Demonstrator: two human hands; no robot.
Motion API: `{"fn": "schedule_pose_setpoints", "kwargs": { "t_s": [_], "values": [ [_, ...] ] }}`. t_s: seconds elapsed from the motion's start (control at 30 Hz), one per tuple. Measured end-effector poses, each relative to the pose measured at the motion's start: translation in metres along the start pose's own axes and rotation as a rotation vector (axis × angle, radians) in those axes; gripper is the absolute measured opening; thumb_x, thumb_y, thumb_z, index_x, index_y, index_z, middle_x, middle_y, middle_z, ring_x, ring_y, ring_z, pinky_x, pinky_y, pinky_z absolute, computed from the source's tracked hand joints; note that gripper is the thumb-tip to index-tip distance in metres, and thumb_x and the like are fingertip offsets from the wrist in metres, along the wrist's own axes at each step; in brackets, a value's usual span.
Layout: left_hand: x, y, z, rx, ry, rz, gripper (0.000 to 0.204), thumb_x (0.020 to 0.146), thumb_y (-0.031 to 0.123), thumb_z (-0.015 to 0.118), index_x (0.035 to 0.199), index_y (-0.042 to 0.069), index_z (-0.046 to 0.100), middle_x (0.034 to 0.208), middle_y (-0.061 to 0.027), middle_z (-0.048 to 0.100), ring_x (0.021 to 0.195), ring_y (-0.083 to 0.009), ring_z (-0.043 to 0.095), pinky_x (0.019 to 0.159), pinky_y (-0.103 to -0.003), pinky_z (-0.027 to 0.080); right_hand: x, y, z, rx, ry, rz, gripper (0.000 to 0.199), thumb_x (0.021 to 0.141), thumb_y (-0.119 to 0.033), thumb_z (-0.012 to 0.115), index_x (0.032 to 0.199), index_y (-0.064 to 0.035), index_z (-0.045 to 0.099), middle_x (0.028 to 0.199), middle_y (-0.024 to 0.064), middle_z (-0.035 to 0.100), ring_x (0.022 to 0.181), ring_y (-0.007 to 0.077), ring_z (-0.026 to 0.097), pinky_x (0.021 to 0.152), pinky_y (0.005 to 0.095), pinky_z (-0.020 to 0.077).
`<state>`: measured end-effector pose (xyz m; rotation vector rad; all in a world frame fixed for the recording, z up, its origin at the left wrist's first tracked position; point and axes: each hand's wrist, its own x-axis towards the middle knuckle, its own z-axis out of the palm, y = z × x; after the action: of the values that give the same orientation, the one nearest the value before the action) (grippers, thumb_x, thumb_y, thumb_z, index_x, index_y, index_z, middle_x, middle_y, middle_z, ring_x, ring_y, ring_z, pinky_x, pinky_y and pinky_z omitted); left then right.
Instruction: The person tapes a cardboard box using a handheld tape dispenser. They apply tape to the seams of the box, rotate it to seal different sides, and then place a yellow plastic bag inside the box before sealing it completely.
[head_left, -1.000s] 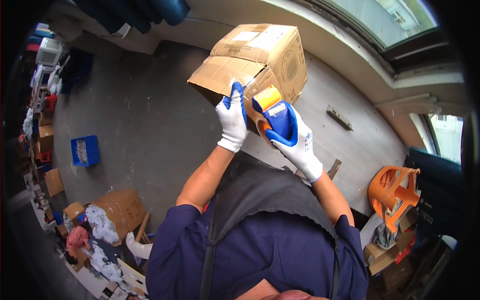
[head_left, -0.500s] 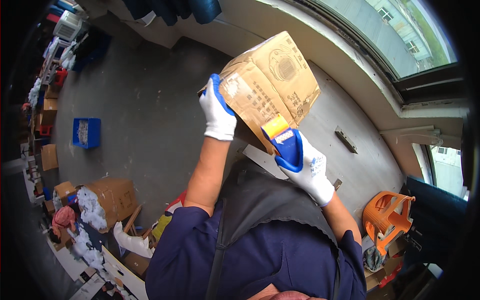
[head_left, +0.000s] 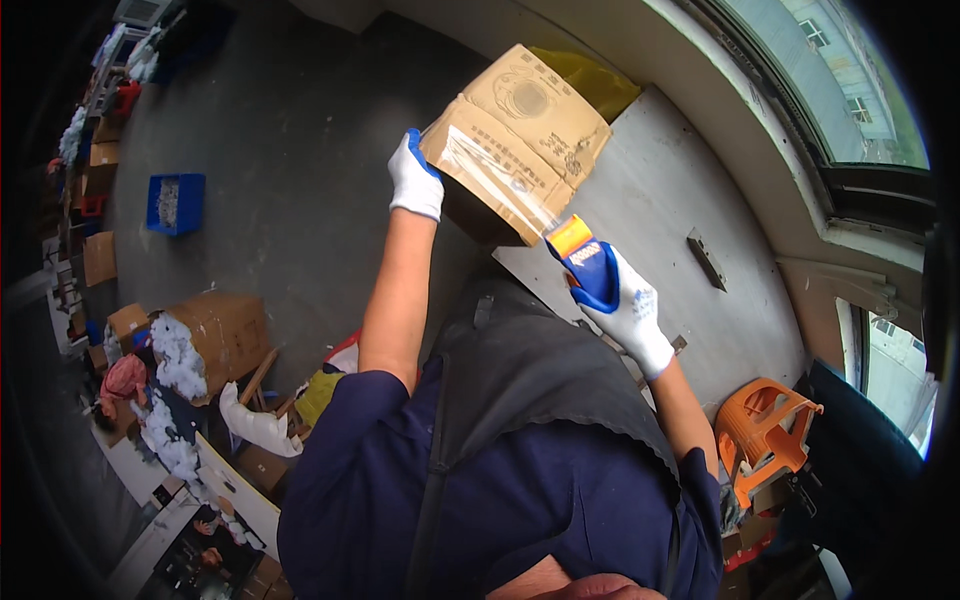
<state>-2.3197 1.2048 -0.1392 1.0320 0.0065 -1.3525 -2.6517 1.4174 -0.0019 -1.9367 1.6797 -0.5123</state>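
A brown cardboard box with dark printing is held up, tilted, over the edge of a grey tabletop. My left hand, in a white and blue work glove, grips the box by its left side; some of its fingers are hidden. In a matching glove, my right hand is closed around a blue and orange tape dispenser just off the box's lower right corner. Shiny clear tape lies across the near face of the box and runs toward the dispenser.
On the tabletop lies a dark metal bar; a yellow bag is behind the box. An orange plastic stool is at lower right. Leftward are a blue bin on the floor and a large carton beside white stuffing.
The dispenser has moved right and down, off the box, and a strip of clear tape now stretches across the face. The box has shifted slightly left and up in view.
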Motion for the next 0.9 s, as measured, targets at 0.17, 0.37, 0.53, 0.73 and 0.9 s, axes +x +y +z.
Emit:
{"fn": "schedule_pose_setpoints", "kwargs": {
  "t_s": [0.17,0.37,0.53,0.73,0.9],
  "values": [
    [-0.014,0.025,-0.004,-0.037,-0.113,-0.08,0.037,0.11,0.024,0.051,0.124,-0.008,0.061,0.122,-0.0236,0.07,0.112,-0.0357,0.069,0.104,-0.047,0.053,0.001,0.002,0.006,0.214,-0.03,0.022,0.074,0.078,-0.032,0.088,0.138,-0.0002,0.06,0.118,0.0209,0.073,0.107,0.0365,0.074,0.091,0.0405,0.059],
    [-0.071,0.068,0.042,0.017,-0.132,-0.206,0.044,0.112,0.028,0.047,0.131,-0.009,0.06,0.127,-0.023,0.069,0.116,-0.0357,0.068,0.106,-0.047,0.052,-0.014,-0.003,-0.037,0.234,0.012,-0.077,0.081,0.074,-0.025,0.091,0.143,0.0009,0.058,0.118,0.0239,0.073,0.108,0.0388,0.074,0.094,0.0405,0.0576],
    [-0.1,0.075,0.06,0.194,-0.086,-0.196,0.039,0.111,0.028,0.05,0.129,-0.003,0.065,0.125,-0.0196,0.072,0.116,-0.0334,0.069,0.105,-0.049,0.052,-0.048,-0.01,-0.068,0.222,0.015,-0.07,0.085,0.072,-0.024,0.092,0.144,0.0036,0.056,0.121,0.0242,0.072,0.109,0.0394,0.074,0.096,0.0408,0.0568],
    [-0.118,0.089,0.062,-0.028,-0.457,-0.518,0.045,0.112,0.028,0.046,0.14,-0.005,0.058,0.136,-0.0216,0.067,0.125,-0.0353,0.066,0.112,-0.049,0.049,-0.067,-0.028,-0.091,0.213,0.044,-0.077,0.089,0.068,-0.025,0.093,0.143,0.0056,0.056,0.121,0.0243,0.073,0.108,0.0395,0.074,0.095,0.0418,0.0575],
    [-0.098,0.028,0.062,0.106,-0.136,-0.504,0.042,0.113,0.029,0.042,0.133,-0.004,0.059,0.132,-0.0209,0.067,0.12,-0.037,0.066,0.109,-0.05,0.05,-0.087,-0.013,-0.081,0.096,0.087,-0.023,0.087,0.068,-0.024,0.094,0.142,0.0052,0.057,0.12,0.024,0.073,0.106,0.0411,0.074,0.094,0.0431,0.0584]
  ]
}}
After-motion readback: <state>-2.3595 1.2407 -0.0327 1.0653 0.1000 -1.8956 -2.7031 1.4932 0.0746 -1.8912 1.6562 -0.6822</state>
